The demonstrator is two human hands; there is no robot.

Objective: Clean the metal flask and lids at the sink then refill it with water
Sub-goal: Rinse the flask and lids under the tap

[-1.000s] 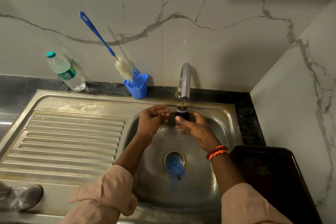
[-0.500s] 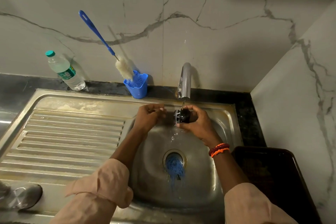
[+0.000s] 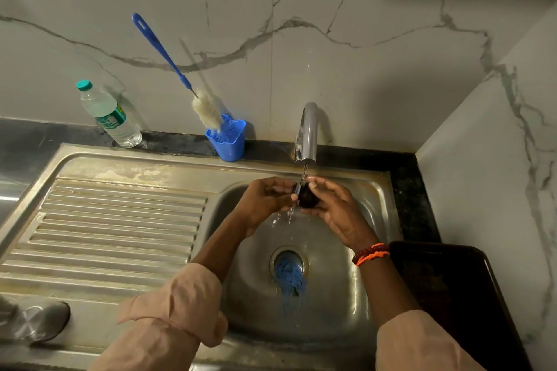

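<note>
Both hands grasp black lid (image 3: pixel 307 199) under tap | blue holder (image 3: pixel 226 141): brush (image 3: pixel 208 110)

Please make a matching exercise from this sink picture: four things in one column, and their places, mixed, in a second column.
Things:
1. brush
2. bottle
3. lid
4. flask

Places:
A. under the tap stream, held by both hands
B. lying at the near left corner
C. in the blue holder
D. leaning on the wall, far left

Pairs: 1-C, 2-D, 3-A, 4-B
</note>
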